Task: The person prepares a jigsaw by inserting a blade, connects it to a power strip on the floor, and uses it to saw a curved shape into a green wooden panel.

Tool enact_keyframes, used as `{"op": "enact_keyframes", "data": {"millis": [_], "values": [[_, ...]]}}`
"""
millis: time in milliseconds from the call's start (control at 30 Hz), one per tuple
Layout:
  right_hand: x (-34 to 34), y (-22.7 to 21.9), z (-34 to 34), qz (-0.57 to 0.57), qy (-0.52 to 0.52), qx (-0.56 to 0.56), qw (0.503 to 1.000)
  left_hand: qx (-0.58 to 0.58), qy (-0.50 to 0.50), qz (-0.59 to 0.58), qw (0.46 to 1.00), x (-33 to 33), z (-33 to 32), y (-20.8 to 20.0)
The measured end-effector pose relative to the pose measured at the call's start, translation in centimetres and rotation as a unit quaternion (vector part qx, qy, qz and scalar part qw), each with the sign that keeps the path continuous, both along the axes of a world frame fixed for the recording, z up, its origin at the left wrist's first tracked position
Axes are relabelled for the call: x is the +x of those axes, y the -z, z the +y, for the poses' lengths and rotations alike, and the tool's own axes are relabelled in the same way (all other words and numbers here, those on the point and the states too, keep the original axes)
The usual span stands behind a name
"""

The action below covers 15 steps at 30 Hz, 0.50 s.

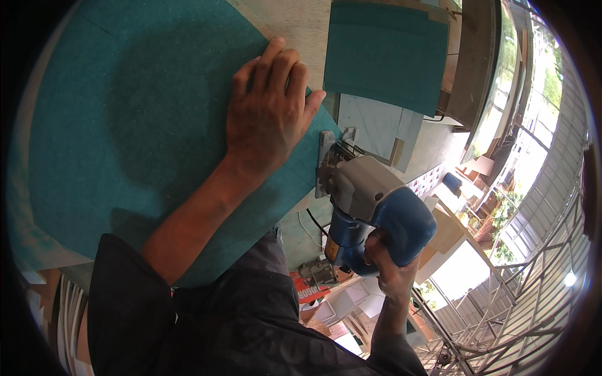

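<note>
A large green board fills the left and middle of the view. My left hand lies palm down on it, fingers apart and reaching toward its far right edge, holding nothing. Closed around the handle of a blue and grey jigsaw is my right hand. The jigsaw's metal base plate sits against the board's right edge, just to the right of my left wrist. I cannot make out the blade where it meets the board.
Pale plywood shows beyond the board. Another green panel lies at the far right, with a white marbled sheet nearer. A black cord hangs by the jigsaw. Several pale pipes stand at lower left.
</note>
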State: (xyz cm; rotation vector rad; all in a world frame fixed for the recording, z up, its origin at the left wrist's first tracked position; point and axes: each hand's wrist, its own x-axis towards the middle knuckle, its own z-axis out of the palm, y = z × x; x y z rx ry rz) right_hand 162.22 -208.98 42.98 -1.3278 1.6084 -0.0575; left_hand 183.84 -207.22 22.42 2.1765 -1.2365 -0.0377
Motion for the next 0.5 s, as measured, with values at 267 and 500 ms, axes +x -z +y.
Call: {"op": "enact_keyframes", "data": {"millis": [267,500], "values": [[-0.20,0.00,-0.21,0.013,-0.004,-0.003,1.000,0.002,0.003,0.004,1.000,0.02,0.02,-0.02],[-0.33,0.10,-0.47,0.014,-0.009,-0.002,1.000,0.001,0.004,0.006,1.000,0.11,0.05,0.00]]}}
